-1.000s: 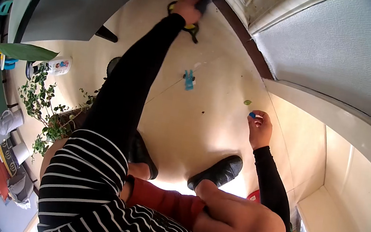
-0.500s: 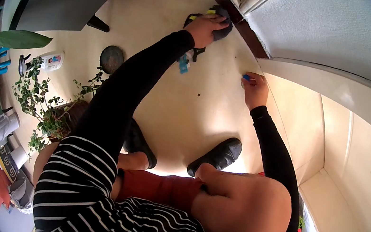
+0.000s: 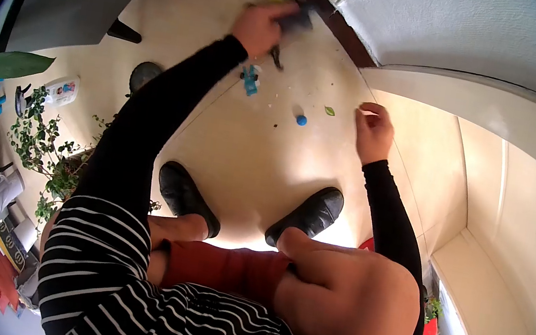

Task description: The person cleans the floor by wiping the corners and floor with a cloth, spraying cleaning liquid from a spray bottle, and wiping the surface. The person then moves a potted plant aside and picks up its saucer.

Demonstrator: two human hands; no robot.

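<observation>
My left hand (image 3: 259, 27) is closed on a dark grey object (image 3: 296, 19), blurred by motion, at the top of the floor near the brown threshold. Yellow and black parts show beside it. Just below lies a small light-blue toy (image 3: 250, 79) with dark wheels. A blue ball (image 3: 301, 120) rests on the floor between my two hands. My right hand (image 3: 374, 133) hovers to the right of a green leaf (image 3: 330, 111), its fingers curled, and nothing can be seen in them.
A potted plant (image 3: 63, 168) and a white spray bottle (image 3: 61, 91) stand at the left. A grey panel with a dark leg (image 3: 125, 32) is at the upper left. The brown threshold (image 3: 350, 35) edges the floor. My black shoes (image 3: 309, 215) are below.
The blue ball has left my right hand and lies on the floor. My left hand swept right with the grey object, then back left. The leaf, covered half a second ago, shows again.
</observation>
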